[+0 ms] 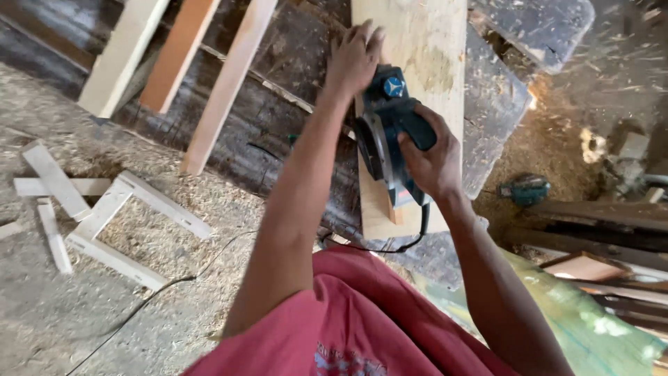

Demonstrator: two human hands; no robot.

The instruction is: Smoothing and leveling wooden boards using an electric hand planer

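Observation:
A blue electric hand planer (387, 129) sits on a pale wooden plank (417, 42) that lies lengthwise on a dark, worn workbench (497, 104). My right hand (431, 157) is closed around the planer's rear handle. My left hand (355, 56) presses down on the front of the planer, at its knob, fingers spread onto the plank. The planer's black cord (390, 247) loops off the near end of the plank.
Three long boards (226, 90) lean against the bench at the upper left. Short offcuts (104, 216) lie in sawdust on the floor at left. A second teal power tool (525, 189) lies on the ground at right, beside stacked timber (598, 216).

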